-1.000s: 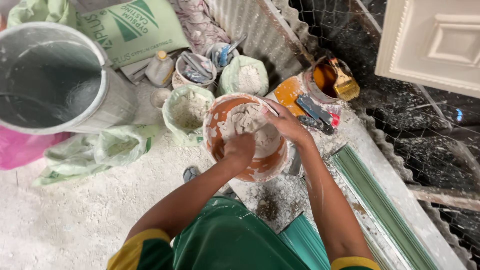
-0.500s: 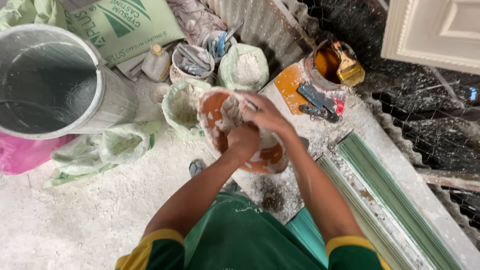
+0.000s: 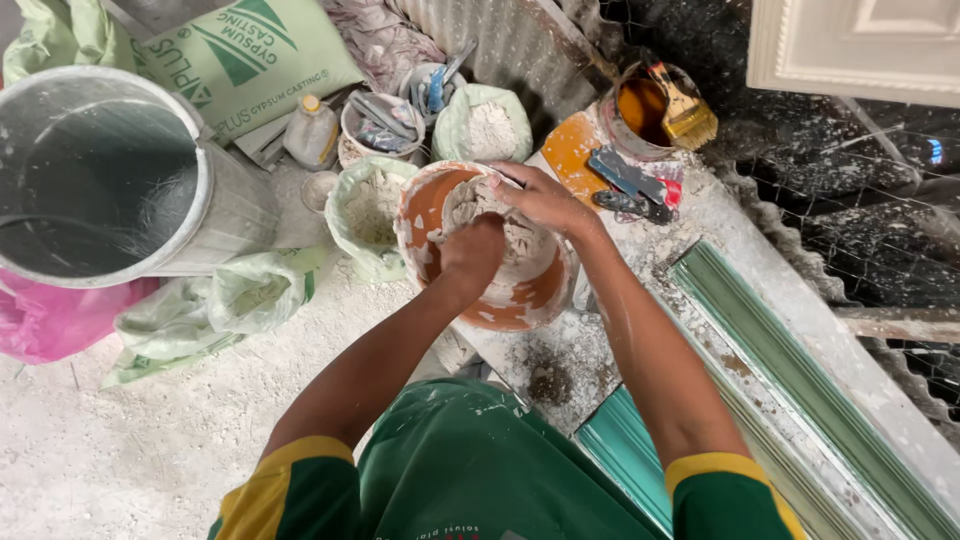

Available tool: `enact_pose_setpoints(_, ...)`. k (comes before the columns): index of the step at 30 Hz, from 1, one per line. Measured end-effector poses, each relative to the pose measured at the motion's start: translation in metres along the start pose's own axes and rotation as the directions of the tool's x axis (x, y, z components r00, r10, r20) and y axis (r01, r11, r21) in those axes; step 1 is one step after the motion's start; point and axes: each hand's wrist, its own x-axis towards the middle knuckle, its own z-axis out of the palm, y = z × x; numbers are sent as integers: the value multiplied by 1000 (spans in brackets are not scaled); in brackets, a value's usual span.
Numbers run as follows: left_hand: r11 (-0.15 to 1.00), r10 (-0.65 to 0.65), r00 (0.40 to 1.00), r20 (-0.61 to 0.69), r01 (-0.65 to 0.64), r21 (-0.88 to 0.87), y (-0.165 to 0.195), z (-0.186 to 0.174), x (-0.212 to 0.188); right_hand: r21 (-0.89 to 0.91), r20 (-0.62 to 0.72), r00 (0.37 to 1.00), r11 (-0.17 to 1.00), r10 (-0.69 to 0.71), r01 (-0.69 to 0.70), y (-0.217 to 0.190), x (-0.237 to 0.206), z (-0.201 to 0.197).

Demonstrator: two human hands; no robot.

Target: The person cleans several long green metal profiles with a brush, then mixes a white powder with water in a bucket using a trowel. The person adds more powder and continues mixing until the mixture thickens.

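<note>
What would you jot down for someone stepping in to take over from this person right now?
Left hand: inside the orange bowl, pressed into the white paste.
Right hand: on the bowl's far rim, over the paste; grip unclear.
Bowl sits on the dusty slab, beside an open powder bag.
Done: paste looks thick and lumpy.
Left: probably more kneading; the green moulding looks unfilled.

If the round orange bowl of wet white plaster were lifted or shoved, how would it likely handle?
The orange bowl probably feels heavy for its size, since a thick white plaster mass fills much of it. Its rim, smeared with paste, may be slippery. It looks tilted, with the left hand and right hand working inside, so a push might tip it.
</note>
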Motion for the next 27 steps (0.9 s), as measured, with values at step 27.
enact_pose_setpoints(27, 869, 416, 908, 57, -415, 269, -77, -5, 55, 8, -320, 947, 999, -38, 42, -10, 18, 30)
